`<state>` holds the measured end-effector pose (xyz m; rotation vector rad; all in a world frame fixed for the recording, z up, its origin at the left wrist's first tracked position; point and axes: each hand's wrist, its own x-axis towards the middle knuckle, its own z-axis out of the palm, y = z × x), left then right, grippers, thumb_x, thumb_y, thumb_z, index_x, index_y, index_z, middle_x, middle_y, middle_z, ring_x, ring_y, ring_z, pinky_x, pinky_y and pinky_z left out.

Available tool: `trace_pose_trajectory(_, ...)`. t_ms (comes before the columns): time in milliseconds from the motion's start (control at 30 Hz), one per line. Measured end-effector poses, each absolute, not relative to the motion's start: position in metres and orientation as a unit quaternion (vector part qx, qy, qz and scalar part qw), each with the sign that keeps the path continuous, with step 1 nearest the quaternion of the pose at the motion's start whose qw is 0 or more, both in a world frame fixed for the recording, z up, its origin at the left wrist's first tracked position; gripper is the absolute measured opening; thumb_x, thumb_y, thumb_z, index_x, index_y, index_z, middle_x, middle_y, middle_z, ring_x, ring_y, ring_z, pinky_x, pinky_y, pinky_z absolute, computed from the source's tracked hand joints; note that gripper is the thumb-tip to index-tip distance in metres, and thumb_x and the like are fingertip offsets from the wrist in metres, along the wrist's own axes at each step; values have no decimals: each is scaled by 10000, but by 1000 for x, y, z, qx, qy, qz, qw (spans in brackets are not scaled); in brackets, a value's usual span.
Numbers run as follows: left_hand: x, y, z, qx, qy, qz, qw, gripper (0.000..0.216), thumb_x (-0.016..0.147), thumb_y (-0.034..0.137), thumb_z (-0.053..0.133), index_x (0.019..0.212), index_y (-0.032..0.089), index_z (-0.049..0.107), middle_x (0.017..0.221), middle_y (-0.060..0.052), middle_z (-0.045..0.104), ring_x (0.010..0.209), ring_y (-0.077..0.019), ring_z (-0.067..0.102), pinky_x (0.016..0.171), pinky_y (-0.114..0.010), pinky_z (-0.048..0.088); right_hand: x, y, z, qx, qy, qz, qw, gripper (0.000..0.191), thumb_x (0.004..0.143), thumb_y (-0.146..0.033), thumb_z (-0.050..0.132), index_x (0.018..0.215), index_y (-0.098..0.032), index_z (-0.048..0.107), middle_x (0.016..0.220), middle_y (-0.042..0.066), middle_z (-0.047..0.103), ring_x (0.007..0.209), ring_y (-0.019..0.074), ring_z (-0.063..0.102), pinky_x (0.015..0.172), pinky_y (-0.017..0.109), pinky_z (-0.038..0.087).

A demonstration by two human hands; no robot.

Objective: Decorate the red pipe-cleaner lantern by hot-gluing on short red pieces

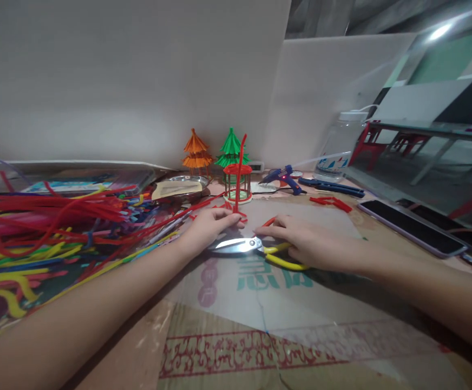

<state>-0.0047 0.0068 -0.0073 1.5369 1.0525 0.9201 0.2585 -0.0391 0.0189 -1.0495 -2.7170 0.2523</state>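
My left hand [209, 226] pinches a red pipe cleaner [240, 169] that stands upright from its fingertips. My right hand [303, 238] grips yellow-handled scissors [256, 248]; their steel blades point left toward the left hand and lie just below the base of the pipe cleaner. Short red pipe cleaner pieces [330, 202] lie on the cardboard beyond the hands. A small red and white pavilion model [237, 184] stands right behind the upright pipe cleaner.
A heap of coloured pipe cleaners [45, 233] fills the left side. Orange [196, 150] and green [231, 149] pagoda models stand at the back wall, a blue glue gun [281, 177] beside them. A phone [410, 226] lies at right. Cardboard [260, 319] covers the table.
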Motion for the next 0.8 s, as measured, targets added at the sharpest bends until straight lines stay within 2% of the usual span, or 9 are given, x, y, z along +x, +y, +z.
trace_pose_trajectory(100, -6, 8, -8, 623, 438, 385, 521, 406, 808, 546, 757, 914, 154, 768, 979, -112, 802, 830, -199, 732, 667, -272, 526, 258, -40, 26, -373, -910, 130, 128, 524, 860, -122, 595, 1339, -331, 629, 1200, 52, 697, 979, 217, 670, 814, 312, 518)
trace_pose_trajectory(167, -5, 7, -7, 610, 435, 388, 536, 372, 795, 501, 781, 893, 142, 765, 935, -106, 801, 794, -190, 731, 701, -284, 543, 260, -39, 35, -407, -891, 142, 142, 368, 867, -281, 676, 1234, -293, 664, 1078, 47, 729, 887, 228, 679, 728, 313, 520)
trace_pose_trajectory(200, -4, 7, -6, 605, 431, 390, 543, 354, 786, 477, 795, 880, 137, 762, 910, -101, 799, 782, -188, 732, 727, -293, 554, 262, -38, 41, -424, -882, 143, 150, 353, 862, -350, 695, 1206, -280, 666, 1022, 47, 734, 845, 232, 677, 696, 316, 517)
trace_pose_trajectory(267, -2, 5, -6, 603, 424, 395, 549, 317, 775, 434, 810, 849, 130, 755, 872, -93, 796, 769, -185, 734, 772, -305, 568, 268, -33, 52, -440, -871, 140, 169, 391, 873, -434, 673, 1226, -268, 653, 996, 59, 735, 826, 244, 677, 688, 329, 519)
trace_pose_trajectory(367, 1, 2, -6, 612, 424, 396, 537, 264, 801, 390, 791, 817, 131, 747, 877, -90, 800, 771, -179, 739, 795, -301, 577, 282, -22, 65, -431, -880, 133, 151, 457, 906, -504, 599, 1281, -246, 634, 1138, 99, 720, 989, 291, 675, 802, 374, 534)
trace_pose_trajectory(500, 3, 0, -5, 634, 435, 382, 513, 201, 861, 325, 732, 815, 130, 747, 892, -100, 805, 778, -180, 749, 794, -296, 581, 295, -9, 69, -468, -872, 127, 73, 529, 878, -636, 565, 1135, -188, 679, 1060, 115, 714, 940, 316, 667, 776, 392, 522)
trace_pose_trajectory(800, 2, -3, -2, 657, 425, 361, 508, 216, 882, 351, 700, 812, 150, 735, 865, -73, 806, 768, -170, 742, 740, -268, 551, 277, -19, 61, -477, -861, 171, 49, 491, 868, -651, 582, 1068, -223, 717, 1055, 84, 726, 908, 274, 657, 737, 338, 463)
